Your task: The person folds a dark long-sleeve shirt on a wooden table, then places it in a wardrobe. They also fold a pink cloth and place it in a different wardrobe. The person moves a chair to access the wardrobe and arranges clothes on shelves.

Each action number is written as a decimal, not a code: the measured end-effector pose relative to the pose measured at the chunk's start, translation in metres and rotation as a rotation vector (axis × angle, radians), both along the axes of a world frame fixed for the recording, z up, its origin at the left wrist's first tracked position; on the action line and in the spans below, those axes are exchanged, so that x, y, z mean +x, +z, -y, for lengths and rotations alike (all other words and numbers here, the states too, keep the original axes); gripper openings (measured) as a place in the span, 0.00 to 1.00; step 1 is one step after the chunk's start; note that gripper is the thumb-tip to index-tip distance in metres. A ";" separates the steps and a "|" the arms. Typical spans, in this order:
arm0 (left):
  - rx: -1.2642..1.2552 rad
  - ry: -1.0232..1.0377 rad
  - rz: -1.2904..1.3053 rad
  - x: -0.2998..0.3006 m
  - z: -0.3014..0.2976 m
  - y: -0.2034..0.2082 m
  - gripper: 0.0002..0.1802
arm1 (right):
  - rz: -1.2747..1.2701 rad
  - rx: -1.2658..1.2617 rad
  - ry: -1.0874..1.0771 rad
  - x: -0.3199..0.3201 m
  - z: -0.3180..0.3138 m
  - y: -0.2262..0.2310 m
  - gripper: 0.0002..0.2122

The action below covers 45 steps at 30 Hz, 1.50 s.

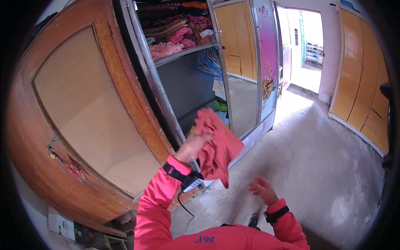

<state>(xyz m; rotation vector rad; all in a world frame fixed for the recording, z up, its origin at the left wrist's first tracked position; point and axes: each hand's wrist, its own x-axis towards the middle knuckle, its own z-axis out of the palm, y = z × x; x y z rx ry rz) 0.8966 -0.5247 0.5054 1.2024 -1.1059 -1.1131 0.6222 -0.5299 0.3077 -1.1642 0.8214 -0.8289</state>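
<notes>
One cloth (223,152) grasped by left hand (193,147): handling step, seemingly; next needs steady hold. Right hand (264,190), cloth's four o'clock, empty, fingers loose.

left hand (194,146) blurred on red cloth (223,148); cabinet (177,83) cut off above

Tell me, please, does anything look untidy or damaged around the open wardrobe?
Yes, slightly. In the wardrobe, the upper clothes lie in uneven, rumpled piles. The wooden panel at left has a marked, worn-looking patch near its lower edge. The red cloth in the left hand looks creased, without clear damage.
</notes>
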 end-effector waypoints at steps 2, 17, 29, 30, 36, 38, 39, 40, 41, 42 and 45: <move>-0.213 0.031 -0.117 -0.001 0.027 0.031 0.12 | 0.000 -0.030 0.027 -0.009 0.051 0.011 0.15; -0.005 0.263 -0.021 0.039 0.143 -0.014 0.07 | -0.254 -0.970 -0.173 0.132 0.429 0.207 0.12; -0.091 0.151 -0.168 0.132 0.233 -0.022 0.13 | 0.415 0.103 0.198 0.285 0.543 0.325 0.19; -0.039 0.184 -0.155 0.135 0.239 -0.021 0.16 | 0.416 0.149 0.138 0.289 0.544 0.325 0.17; -0.034 0.196 -0.165 0.141 0.258 -0.022 0.17 | 0.100 -0.357 -0.032 0.293 0.557 0.318 0.12; -0.022 0.198 -0.153 0.138 0.261 -0.023 0.16 | -0.137 -0.701 -0.175 0.293 0.560 0.313 0.15; -0.071 0.157 -0.158 0.137 0.264 -0.022 0.16 | -0.191 -0.856 -0.250 0.294 0.562 0.311 0.16; -0.043 0.194 -0.125 0.136 0.266 -0.022 0.16 | -0.248 -1.009 -0.326 0.294 0.563 0.309 0.17; -0.062 0.197 -0.109 0.135 0.269 -0.022 0.17 | -0.225 -1.025 -0.333 0.293 0.563 0.307 0.17; -0.137 0.167 -0.101 0.134 0.271 -0.021 0.17 | -0.203 -1.041 -0.339 0.292 0.563 0.304 0.18; -0.046 0.211 -0.158 0.132 0.274 -0.017 0.17 | -0.231 -1.023 -0.271 0.281 0.562 0.298 0.17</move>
